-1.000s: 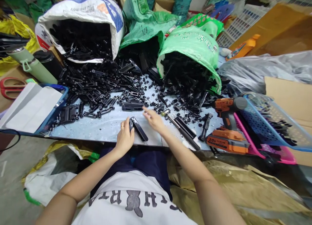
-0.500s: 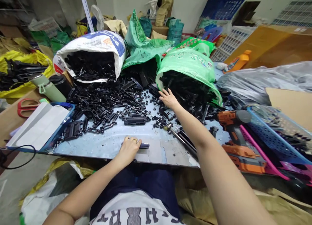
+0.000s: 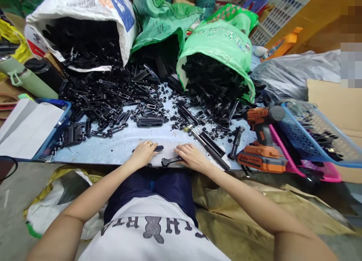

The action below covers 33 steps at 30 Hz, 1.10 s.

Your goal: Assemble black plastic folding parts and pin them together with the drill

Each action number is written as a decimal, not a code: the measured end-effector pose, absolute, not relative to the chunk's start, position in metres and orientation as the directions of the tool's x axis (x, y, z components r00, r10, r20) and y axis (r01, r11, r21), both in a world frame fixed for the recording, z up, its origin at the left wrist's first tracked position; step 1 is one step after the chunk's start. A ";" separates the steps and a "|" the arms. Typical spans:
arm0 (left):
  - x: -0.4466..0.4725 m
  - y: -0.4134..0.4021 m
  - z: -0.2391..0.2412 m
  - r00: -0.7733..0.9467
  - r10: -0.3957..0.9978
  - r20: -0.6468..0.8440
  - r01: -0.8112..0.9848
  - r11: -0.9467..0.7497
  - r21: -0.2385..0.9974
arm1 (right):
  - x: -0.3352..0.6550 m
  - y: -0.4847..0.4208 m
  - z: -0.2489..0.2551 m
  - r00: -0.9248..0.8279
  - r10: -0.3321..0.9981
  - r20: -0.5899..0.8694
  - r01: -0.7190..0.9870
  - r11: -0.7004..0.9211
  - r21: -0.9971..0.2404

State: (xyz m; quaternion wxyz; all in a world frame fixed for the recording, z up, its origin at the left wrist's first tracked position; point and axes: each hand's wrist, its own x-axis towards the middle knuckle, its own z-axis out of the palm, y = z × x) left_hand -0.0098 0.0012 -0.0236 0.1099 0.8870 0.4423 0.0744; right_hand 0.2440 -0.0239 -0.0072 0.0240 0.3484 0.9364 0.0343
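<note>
Back from the green sack (image 3: pixel 217 46) in the upper middle of the frame, the right hand (image 3: pixel 192 157) is now lying at the near edge of the table (image 3: pixel 124 142), low in the centre of the picture, and it is bringing along a slim black plastic piece (image 3: pixel 169 161) that it is pinching by one end, fingers closed on it. Just to its left, the left hand (image 3: pixel 143 154) is pressing down on another black part (image 3: pixel 157 148), whose rounded tip is sticking out from under the fingers; those fingers are curled over it, though whether they are truly gripping or only resting I cannot tell. Both pieces are lying flat on the table, close together but not yet touching. By the look of it, the person is pairing two parts, one fetched and one held ready, and the joining itself is not yet done. Lining the new piece up with the held one would likely need a careful turn and a steady hold. Behind the hands a heap of loose black parts (image 3: pixel 113 99) is spreading towards the white sack (image 3: pixel 82 8) at upper left, and an orange drill (image 3: pixel 261 140) is lying at the right beside a blue basket (image 3: pixel 311 140).
</note>
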 end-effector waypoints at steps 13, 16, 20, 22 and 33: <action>0.025 -0.011 0.001 0.410 0.911 0.054 0.155 -0.128 0.980 | 0.186 -0.026 -0.002 -0.007 0.881 0.474 0.255 0.460 -0.851; 0.027 -0.012 0.015 0.429 0.902 0.046 0.002 -0.052 0.999 | 0.177 -0.036 0.002 -0.080 0.915 0.396 0.157 0.403 -0.902; 0.010 -0.015 0.021 0.366 0.887 0.281 0.176 -0.362 0.915 | 0.197 -0.039 0.009 -0.515 0.856 -0.051 0.066 -0.019 -0.998; 0.004 -0.017 0.018 0.429 0.812 0.396 0.231 -0.522 0.821 | 0.209 -0.038 0.013 -0.738 0.624 -0.256 0.140 -0.229 -0.963; 0.000 0.007 -0.010 0.624 0.781 -0.034 0.719 -0.556 0.418 | 0.220 -0.025 0.016 -0.557 0.764 -0.326 0.830 0.524 -0.189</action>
